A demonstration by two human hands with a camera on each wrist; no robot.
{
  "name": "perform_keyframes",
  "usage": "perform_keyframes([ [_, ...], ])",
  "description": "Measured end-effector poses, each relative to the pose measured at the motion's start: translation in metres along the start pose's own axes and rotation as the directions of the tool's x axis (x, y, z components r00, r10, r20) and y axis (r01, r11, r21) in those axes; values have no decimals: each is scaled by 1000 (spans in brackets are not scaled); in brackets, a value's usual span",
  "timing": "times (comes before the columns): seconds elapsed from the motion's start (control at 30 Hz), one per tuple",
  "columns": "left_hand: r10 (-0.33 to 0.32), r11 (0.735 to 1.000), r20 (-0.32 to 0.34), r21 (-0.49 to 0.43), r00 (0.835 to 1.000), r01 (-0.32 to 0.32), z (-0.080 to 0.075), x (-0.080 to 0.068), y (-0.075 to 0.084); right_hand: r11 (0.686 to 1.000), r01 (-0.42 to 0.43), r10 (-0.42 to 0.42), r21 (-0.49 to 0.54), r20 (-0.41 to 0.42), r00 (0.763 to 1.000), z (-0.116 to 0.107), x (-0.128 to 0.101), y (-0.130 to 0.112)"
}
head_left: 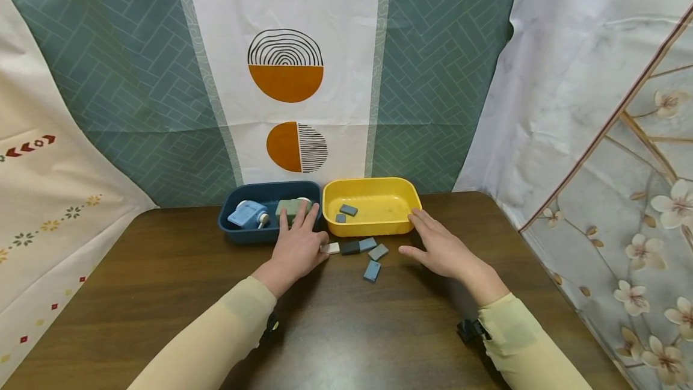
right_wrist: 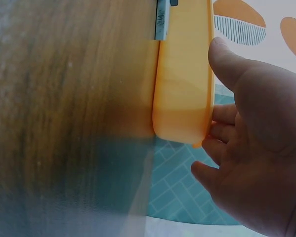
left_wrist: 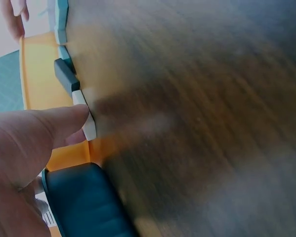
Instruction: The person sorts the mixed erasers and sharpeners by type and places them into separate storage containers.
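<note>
My left hand (head_left: 296, 248) pinches a small white rectangular block (head_left: 331, 248) between thumb and forefinger, its other fingers spread over the dark blue bin (head_left: 271, 238). In the left wrist view the thumb lies on the white block (left_wrist: 91, 127), which stands end to end with a black block (left_wrist: 66, 76). Beside it in the head view are the black block (head_left: 350, 248), a blue block (head_left: 368, 244), a grey block (head_left: 378, 252) and another blue block (head_left: 372, 271). My right hand (head_left: 441, 245), fingers extended, is at the right end of the yellow bin (head_left: 373, 229) and holds nothing.
Inside the yellow bin lie two small grey-blue blocks (head_left: 349, 210). The dark blue bin holds a light blue bottle (head_left: 248, 214) with a white cap and a green container (head_left: 287, 209), partly hidden by my fingers. Patterned cloth (head_left: 433, 77) hangs behind the wooden table (head_left: 352, 330).
</note>
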State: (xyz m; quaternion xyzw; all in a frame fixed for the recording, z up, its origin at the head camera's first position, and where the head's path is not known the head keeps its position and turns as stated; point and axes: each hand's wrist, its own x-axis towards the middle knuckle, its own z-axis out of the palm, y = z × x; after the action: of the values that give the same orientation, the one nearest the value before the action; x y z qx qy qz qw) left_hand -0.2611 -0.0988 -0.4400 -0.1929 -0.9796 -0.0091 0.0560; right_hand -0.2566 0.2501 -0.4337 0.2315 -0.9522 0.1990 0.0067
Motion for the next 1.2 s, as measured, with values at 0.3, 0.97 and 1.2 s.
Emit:
perform_keyframes([
  [0.3,-3,1000,-7,18,1000,3,1,-4,0,1000,-1,1,-8,1,1000,1,0,1],
  [0.97,35,997,-87,66,996,-30,-15,-12,1,1000,1,-1,-11,-6,1000,0,-1,0],
  [1.2,51,998,-112,34,992,-48,-29,-18,2,1000,1,-1,-13,-4,1000,0,-1,0],
])
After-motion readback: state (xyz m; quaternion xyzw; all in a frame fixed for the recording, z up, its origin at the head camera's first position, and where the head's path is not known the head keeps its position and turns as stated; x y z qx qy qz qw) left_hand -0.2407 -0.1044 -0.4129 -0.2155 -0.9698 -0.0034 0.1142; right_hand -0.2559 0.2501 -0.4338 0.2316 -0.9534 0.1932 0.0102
